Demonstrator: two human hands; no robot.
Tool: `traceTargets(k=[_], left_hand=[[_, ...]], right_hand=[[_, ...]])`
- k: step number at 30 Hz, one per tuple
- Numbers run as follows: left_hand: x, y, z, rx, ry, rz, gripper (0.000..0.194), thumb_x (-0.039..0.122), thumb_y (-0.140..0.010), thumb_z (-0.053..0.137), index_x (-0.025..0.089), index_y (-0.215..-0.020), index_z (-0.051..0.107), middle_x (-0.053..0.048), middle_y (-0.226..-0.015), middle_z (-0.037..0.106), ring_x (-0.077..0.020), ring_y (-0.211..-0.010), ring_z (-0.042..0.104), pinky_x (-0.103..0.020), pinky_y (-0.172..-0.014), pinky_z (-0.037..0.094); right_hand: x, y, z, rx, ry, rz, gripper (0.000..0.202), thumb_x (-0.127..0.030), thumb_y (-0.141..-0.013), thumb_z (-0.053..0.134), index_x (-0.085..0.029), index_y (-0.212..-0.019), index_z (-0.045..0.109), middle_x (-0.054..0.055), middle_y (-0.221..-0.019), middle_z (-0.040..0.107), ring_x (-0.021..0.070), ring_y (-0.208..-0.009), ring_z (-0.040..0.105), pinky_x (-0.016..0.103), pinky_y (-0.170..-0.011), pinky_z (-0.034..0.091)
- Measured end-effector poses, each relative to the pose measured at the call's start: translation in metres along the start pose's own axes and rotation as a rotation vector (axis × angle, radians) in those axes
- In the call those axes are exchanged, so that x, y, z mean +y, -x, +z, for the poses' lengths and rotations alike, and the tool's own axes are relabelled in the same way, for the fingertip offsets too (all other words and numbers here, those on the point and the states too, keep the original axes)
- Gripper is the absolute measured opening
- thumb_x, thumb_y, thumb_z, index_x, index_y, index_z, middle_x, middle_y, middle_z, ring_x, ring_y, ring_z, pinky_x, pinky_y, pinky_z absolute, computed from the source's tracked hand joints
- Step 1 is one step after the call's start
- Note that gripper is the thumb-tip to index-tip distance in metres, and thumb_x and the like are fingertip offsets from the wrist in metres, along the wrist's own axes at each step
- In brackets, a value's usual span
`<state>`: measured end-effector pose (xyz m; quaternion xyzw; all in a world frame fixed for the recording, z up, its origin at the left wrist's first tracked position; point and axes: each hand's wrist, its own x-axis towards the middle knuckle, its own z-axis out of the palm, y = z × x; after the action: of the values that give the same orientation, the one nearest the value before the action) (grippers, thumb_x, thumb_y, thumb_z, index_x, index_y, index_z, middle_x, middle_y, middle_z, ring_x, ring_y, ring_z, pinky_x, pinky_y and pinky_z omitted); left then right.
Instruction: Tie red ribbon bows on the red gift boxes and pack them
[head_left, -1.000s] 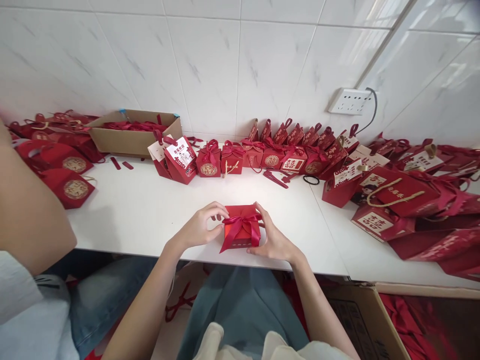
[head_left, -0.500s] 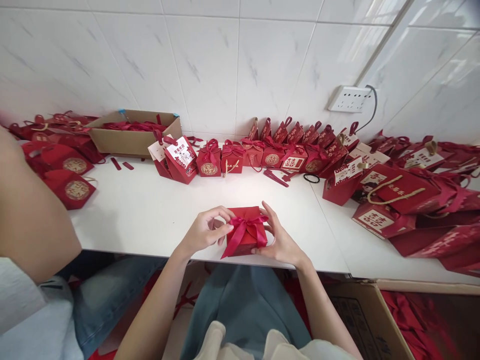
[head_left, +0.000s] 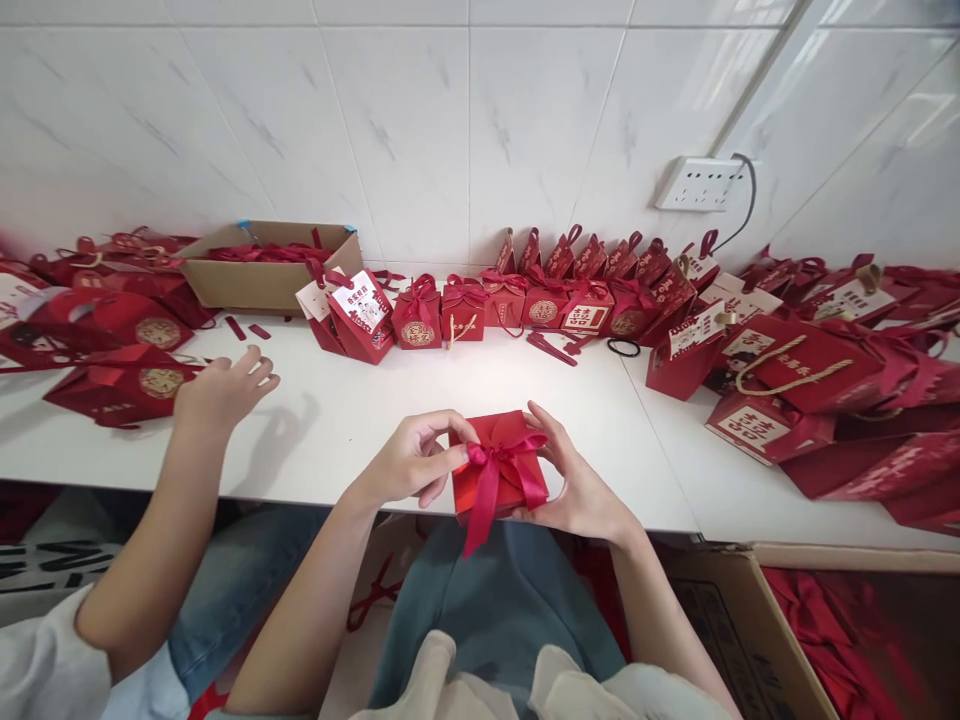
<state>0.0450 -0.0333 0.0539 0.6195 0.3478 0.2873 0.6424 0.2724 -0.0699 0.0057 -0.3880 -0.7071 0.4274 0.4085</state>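
Note:
A small red gift box [head_left: 517, 428] is at the front edge of the white table, tilted slightly, with a crimson ribbon bow [head_left: 487, 492] on top and one tail hanging down its front. My left hand [head_left: 417, 462] pinches the left loop of the bow between thumb and fingertips. Round the right side of the box curves my right hand [head_left: 579, 482], thumb low at the front and fingers up by the bow's right loop. The underside of the box is hidden.
Finished red boxes [head_left: 420, 325] line the wall, and more pile up on the right [head_left: 817, 375]. A cardboard box of ribbons [head_left: 255, 285] stands at back left; another carton [head_left: 731, 610] sits below right. A co-worker's hand [head_left: 225, 388] reaches over the table at left.
The gift box has turned and tilted a little in my hands, its ribbon tail now hanging lower. At left, the co-worker's arm has drawn back, bringing that hand into view.

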Motion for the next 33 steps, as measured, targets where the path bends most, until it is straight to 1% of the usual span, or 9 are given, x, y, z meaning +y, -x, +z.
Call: traceTargets(k=[5, 7, 11, 15, 18, 24, 27, 30, 33], left_hand=[[0.002, 0.001, 0.001, -0.067, 0.124, 0.058, 0.022, 0.033, -0.080, 0.063, 0.014, -0.076, 0.052, 0.000, -0.086, 0.053, -0.0038, -0.033, 0.055, -0.011, -0.026, 0.029], [0.001, 0.002, 0.001, -0.087, 0.172, 0.080, 0.024, 0.032, -0.078, 0.065, 0.013, -0.072, 0.052, -0.001, -0.089, 0.053, -0.0030, -0.032, 0.054, -0.012, -0.026, 0.029], [-0.001, 0.002, 0.002, -0.118, 0.209, 0.056, 0.028, 0.031, -0.074, 0.069, 0.012, -0.068, 0.051, -0.001, -0.084, 0.053, -0.0008, -0.028, 0.048, -0.012, -0.024, 0.025], [0.000, 0.002, 0.003, -0.121, 0.235, 0.039, 0.027, 0.035, -0.076, 0.067, 0.014, -0.072, 0.050, -0.002, -0.081, 0.057, -0.0001, -0.026, 0.044, -0.013, -0.024, 0.021], [0.002, 0.002, 0.004, -0.127, 0.207, 0.011, 0.027, 0.037, -0.076, 0.067, 0.014, -0.074, 0.052, -0.001, -0.076, 0.057, 0.0010, -0.025, 0.041, -0.013, -0.024, 0.018], [0.004, 0.001, 0.005, -0.137, 0.207, 0.019, 0.028, 0.037, -0.075, 0.068, 0.014, -0.073, 0.051, 0.000, -0.079, 0.055, 0.0029, -0.026, 0.038, -0.013, -0.025, 0.017], [0.006, 0.000, 0.005, -0.154, 0.214, 0.004, 0.030, 0.039, -0.074, 0.068, 0.016, -0.074, 0.049, 0.002, -0.070, 0.055, 0.0012, -0.024, 0.038, -0.013, -0.024, 0.016], [0.008, -0.002, 0.005, -0.163, 0.207, -0.018, 0.028, 0.038, -0.075, 0.068, 0.017, -0.079, 0.050, 0.005, -0.059, 0.051, 0.0010, -0.023, 0.033, -0.013, -0.024, 0.017], [0.009, -0.002, 0.005, -0.184, 0.218, -0.005, 0.026, 0.037, -0.076, 0.067, 0.017, -0.080, 0.051, 0.006, -0.059, 0.048, 0.0016, -0.024, 0.032, -0.013, -0.025, 0.018]], right_hand=[[0.000, 0.002, -0.004, -0.003, -0.039, 0.002, 0.105, -0.019, -0.061, 0.079, -0.038, -0.143, 0.017, 0.006, -0.148, 0.027, 0.0259, -0.130, 0.038, 0.043, -0.105, 0.038], [0.000, 0.003, -0.005, -0.008, -0.054, 0.002, 0.104, -0.020, -0.062, 0.079, -0.038, -0.143, 0.017, 0.007, -0.149, 0.025, 0.0261, -0.130, 0.038, 0.042, -0.105, 0.038], [-0.001, 0.003, -0.003, -0.014, -0.060, 0.013, 0.106, -0.021, -0.062, 0.079, -0.037, -0.144, 0.015, 0.008, -0.149, 0.026, 0.0277, -0.132, 0.036, 0.043, -0.104, 0.037], [-0.003, 0.005, -0.001, -0.027, -0.086, 0.039, 0.107, -0.022, -0.062, 0.079, -0.036, -0.145, 0.013, 0.009, -0.147, 0.028, 0.0282, -0.129, 0.040, 0.044, -0.103, 0.038], [-0.004, 0.006, -0.002, -0.027, -0.091, 0.052, 0.106, -0.022, -0.061, 0.079, -0.035, -0.145, 0.015, 0.010, -0.145, 0.029, 0.0282, -0.129, 0.040, 0.045, -0.103, 0.039], [-0.004, 0.007, -0.004, -0.031, -0.130, 0.051, 0.109, -0.027, -0.063, 0.079, -0.035, -0.145, 0.008, 0.011, -0.144, 0.029, 0.0284, -0.129, 0.040, 0.046, -0.102, 0.038], [-0.003, 0.006, -0.004, -0.041, -0.146, 0.043, 0.108, -0.028, -0.063, 0.080, -0.037, -0.144, 0.009, 0.010, -0.145, 0.028, 0.0281, -0.128, 0.041, 0.046, -0.102, 0.038], [-0.003, 0.006, -0.004, -0.036, -0.154, 0.036, 0.108, -0.027, -0.063, 0.080, -0.036, -0.144, 0.009, 0.011, -0.144, 0.029, 0.0288, -0.129, 0.039, 0.046, -0.101, 0.039], [-0.003, 0.007, -0.005, -0.038, -0.159, 0.040, 0.108, -0.024, -0.063, 0.080, -0.035, -0.144, 0.010, 0.012, -0.144, 0.030, 0.0288, -0.129, 0.039, 0.046, -0.100, 0.040]])
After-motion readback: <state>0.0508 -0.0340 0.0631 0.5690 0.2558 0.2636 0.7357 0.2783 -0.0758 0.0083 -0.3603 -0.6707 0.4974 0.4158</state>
